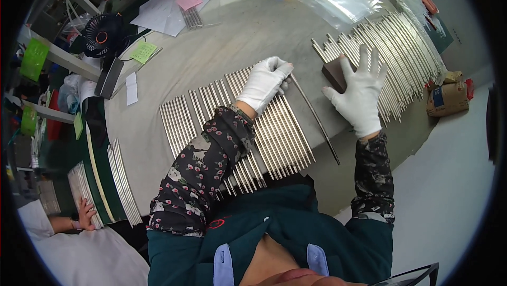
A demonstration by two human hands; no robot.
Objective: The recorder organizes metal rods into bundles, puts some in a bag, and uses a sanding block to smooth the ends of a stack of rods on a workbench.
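While gloved, at the grey table (222, 53):
Left hand (264, 82): fingers curled, gripping single metal rod (315, 118).
Right hand (360, 96): fingers spread, released, over brown block (334, 73).

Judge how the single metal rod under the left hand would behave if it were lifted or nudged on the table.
The single metal rod looks straight, thin and shiny, so it is probably stiff and slippery, even for the gloved left hand gripping its upper end. Being round, it would likely roll on the flat table. Held at one end, its length may make it dip.

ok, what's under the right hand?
The right hand rests on a dark brown block beside the far metal rods. The block's underside and palm contact are hidden.
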